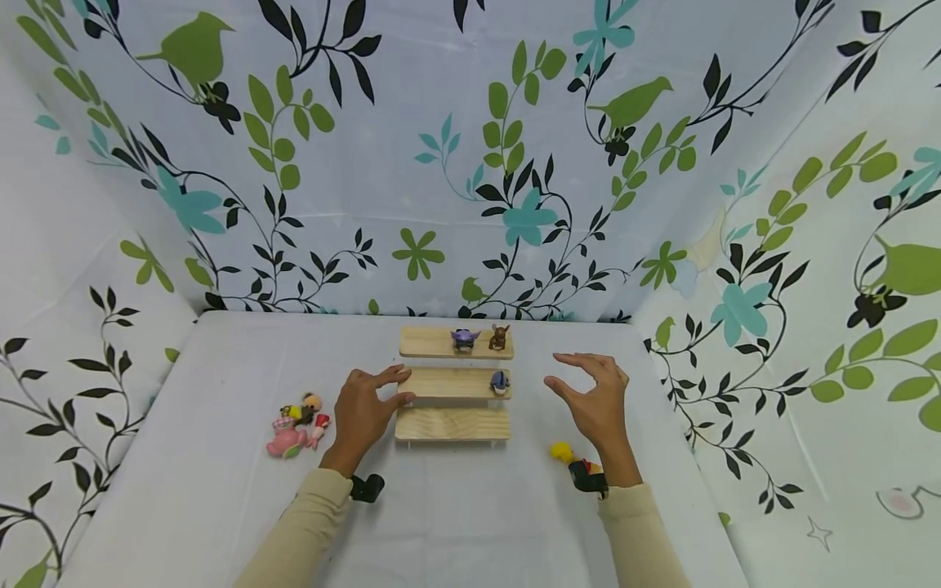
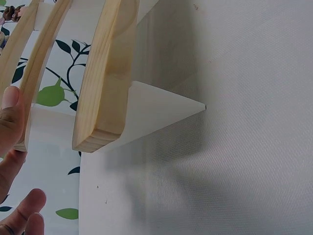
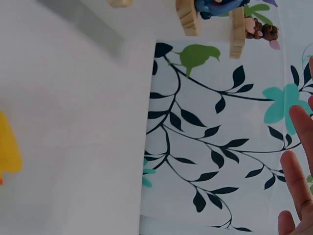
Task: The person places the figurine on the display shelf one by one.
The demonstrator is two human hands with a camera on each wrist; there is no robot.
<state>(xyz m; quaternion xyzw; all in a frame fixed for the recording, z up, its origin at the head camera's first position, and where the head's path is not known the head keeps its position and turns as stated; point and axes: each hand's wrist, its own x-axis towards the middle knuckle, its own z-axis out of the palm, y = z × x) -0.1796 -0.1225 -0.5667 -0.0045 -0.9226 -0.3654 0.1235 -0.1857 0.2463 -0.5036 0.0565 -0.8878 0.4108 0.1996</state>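
Note:
A three-tier wooden display stand stands on the white table, with white triangular supports under it. My left hand pinches the left end of the middle board between thumb and fingers. On that board's right end sits a blue toy figure. The back board carries a purple big-eared figure and a brown figure. Nothing stands on the front board. To the right of the stand, my right hand hovers with thumb and fingers spread apart, holding nothing.
Left of my left hand lies a small group of toys, among them a pink figure and a red-and-white one. A yellow-headed toy is beside my right wrist. Patterned cloth hangs behind the table and at its sides.

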